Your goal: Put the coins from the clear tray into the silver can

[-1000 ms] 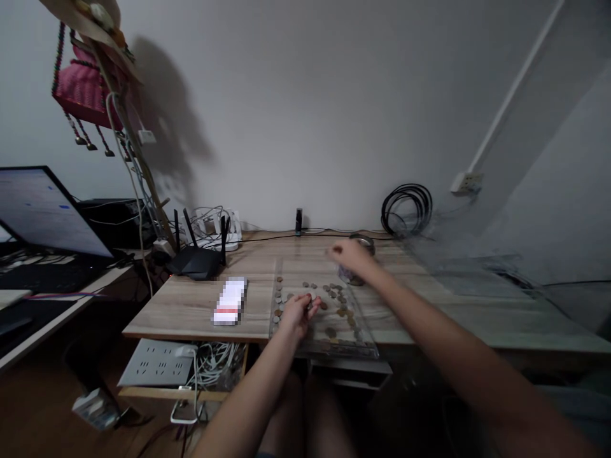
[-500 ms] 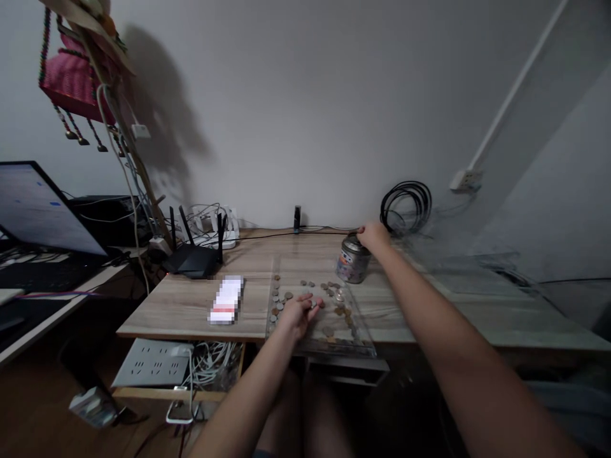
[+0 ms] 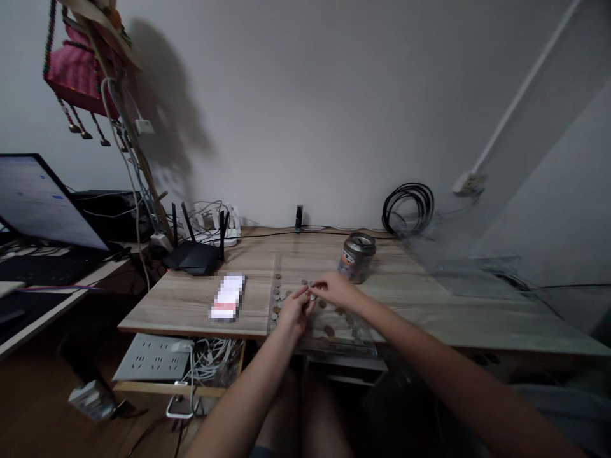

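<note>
Over a clear plastic tray [image 3: 337, 346] at the table's front edge, my two hands meet. My left hand [image 3: 294, 312] is closed with its fingers curled, and pale coins show at its fingertips. With thumb and fingers pinched, my right hand [image 3: 338, 291] touches a coin [image 3: 312, 296] there. Loose coins lie spread in the tray, among them silver ones [image 3: 275, 310] on the left and a darker one [image 3: 329, 331] near the front. Behind my right hand stands a round metal tin [image 3: 357, 257] with a printed side and an opening in its top.
A phone [image 3: 228, 297] lies left of the tray. A black router [image 3: 195, 256] with upright antennas stands farther back. Coiled black cable [image 3: 408, 208] leans on the wall, and a clear plastic sheet [image 3: 477, 277] lies at right. Below the table, an open drawer holds a power strip [image 3: 151, 361] and cables.
My right hand has come down from the tin's top, leftward and nearer, to my left hand's fingertips. My left hand stays over the tray. The view has shifted slightly.
</note>
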`<state>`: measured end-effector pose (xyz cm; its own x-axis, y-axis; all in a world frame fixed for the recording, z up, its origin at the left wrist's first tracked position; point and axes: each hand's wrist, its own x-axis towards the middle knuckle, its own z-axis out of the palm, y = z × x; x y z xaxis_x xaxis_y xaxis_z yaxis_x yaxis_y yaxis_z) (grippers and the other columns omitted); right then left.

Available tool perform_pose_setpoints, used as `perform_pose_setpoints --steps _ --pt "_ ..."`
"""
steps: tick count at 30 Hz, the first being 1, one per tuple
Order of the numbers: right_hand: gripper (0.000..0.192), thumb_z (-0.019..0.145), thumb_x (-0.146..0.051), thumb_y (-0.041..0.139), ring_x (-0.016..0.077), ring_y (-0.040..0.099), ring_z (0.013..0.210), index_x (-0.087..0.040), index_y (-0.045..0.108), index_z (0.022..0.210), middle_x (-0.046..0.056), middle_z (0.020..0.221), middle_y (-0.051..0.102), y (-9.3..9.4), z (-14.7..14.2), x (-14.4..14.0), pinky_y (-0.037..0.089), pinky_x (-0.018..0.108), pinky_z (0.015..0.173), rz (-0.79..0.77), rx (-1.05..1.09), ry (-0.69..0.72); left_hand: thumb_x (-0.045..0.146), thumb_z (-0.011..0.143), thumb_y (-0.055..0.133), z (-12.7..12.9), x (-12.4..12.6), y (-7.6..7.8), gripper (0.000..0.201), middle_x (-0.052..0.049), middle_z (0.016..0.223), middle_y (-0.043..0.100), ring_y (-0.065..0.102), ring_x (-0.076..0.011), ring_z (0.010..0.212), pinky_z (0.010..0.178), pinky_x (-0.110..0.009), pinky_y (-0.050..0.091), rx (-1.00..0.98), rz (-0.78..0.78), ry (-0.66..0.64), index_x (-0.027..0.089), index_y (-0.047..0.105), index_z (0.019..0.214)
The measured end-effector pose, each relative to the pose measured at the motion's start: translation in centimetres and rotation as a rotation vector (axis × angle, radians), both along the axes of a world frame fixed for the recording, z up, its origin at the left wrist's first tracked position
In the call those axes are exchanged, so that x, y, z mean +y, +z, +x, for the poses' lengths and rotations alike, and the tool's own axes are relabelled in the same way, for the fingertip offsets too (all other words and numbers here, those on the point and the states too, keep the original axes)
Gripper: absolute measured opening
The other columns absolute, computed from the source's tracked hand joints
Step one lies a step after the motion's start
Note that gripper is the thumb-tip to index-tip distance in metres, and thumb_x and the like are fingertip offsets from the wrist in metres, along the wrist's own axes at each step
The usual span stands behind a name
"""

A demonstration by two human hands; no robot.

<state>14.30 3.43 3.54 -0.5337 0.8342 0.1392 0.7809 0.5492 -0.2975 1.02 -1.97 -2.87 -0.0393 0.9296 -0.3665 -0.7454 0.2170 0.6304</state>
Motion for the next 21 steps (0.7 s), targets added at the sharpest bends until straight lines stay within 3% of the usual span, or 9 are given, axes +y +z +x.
perform_pose_setpoints --steps 4,8,11,13,16,17,19,21 --pt "0.026 0.077 -0.036 0.050 0.0156 0.058 0.072 -0.021 0.070 0.086 0.004 0.079 0.069 -1.5 -1.1 -2.5 0.036 0.023 0.062 -0.023 -0.022 -0.020 -0.006 0.071 0.049 0.1 0.1 0.0 0.023 -0.005 0.073 0.063 0.058 -0.0077 0.061 0.062 -0.018 0.050 -0.007 -0.022 -0.022 0.010 0.062 0.083" --pt "0.025 0.075 -0.036 0.054 0.0182 0.059 0.076 -0.024 0.070 0.090 0.005 0.081 0.068 -1.2 -1.0 -3.3 0.037 0.024 0.062 -0.004 -0.120 -0.019 -0.001 0.076 0.044 0.1 0.0 0.2 0.018 -0.003 0.062 0.058 0.055 -0.0080 0.054 0.060 -0.021 0.050 -0.035 -0.055 -0.079 0.009 0.058 0.080" --pt "0.020 0.075 -0.034 0.054 0.0202 0.059 0.079 -0.023 0.070 0.077 0.006 0.084 0.068 -0.5 -0.5 -3.0 0.038 0.026 0.065 0.089 -0.115 -0.054 0.004 0.078 0.044 0.0 -0.2 0.4 0.014 -0.005 0.067 0.060 0.059 -0.0099 0.059 0.062 -0.022 0.050 -0.094 -0.044 -0.140 0.009 0.055 0.085" --pt "0.022 0.077 -0.032 0.051 0.0195 0.059 0.080 -0.022 0.070 0.078 0.007 0.086 0.068 1.0 0.8 -1.4 0.039 0.026 0.065 0.167 -0.007 -0.161 0.008 0.079 0.046 -0.1 -0.3 0.4 0.014 -0.010 0.077 0.063 0.062 -0.0131 0.069 0.063 -0.022 0.050 -0.132 -0.032 -0.198 0.009 0.053 0.091" --pt "0.029 0.081 -0.028 0.044 0.0206 0.059 0.083 -0.017 0.067 0.096 0.010 0.093 0.066 4.1 4.3 3.4 0.041 0.028 0.067 0.296 0.136 -0.453 0.017 0.082 0.045 -0.3 -0.4 0.4 0.017 -0.016 0.087 0.063 0.064 -0.0181 0.080 0.064 -0.022 0.050 -0.167 -0.012 -0.240 0.008 0.051 0.095" --pt "0.027 0.078 -0.028 0.049 0.0210 0.059 0.081 -0.016 0.067 0.094 0.011 0.089 0.067 5.1 5.6 5.2 0.041 0.028 0.066 0.313 0.149 -0.595 0.021 0.083 0.043 -0.4 -0.4 0.4 0.020 -0.017 0.088 0.062 0.064 -0.0189 0.081 0.064 -0.023 0.050 -0.172 -0.013 -0.235 0.008 0.051 0.096" --pt "0.022 0.073 -0.025 0.057 0.0219 0.058 0.082 -0.014 0.067 0.089 0.012 0.090 0.066 6.4 7.6 8.3 0.041 0.029 0.066 0.252 0.103 -0.728 0.027 0.086 0.038 -0.5 -0.4 0.4 0.026 -0.018 0.089 0.062 0.063 -0.0200 0.082 0.064 -0.024 0.050 -0.181 -0.020 -0.220 0.007 0.050 0.098" --pt "0.020 0.071 -0.024 0.059 0.0231 0.058 0.082 -0.015 0.068 0.085 0.013 0.091 0.066 7.0 8.3 10.0 0.041 0.030 0.065 0.176 0.044 -0.772 0.031 0.088 0.034 -0.6 -0.3 0.4 0.032 -0.018 0.089 0.062 0.063 -0.0204 0.083 0.063 -0.025 0.050 -0.187 -0.024 -0.205 0.006 0.049 0.101"
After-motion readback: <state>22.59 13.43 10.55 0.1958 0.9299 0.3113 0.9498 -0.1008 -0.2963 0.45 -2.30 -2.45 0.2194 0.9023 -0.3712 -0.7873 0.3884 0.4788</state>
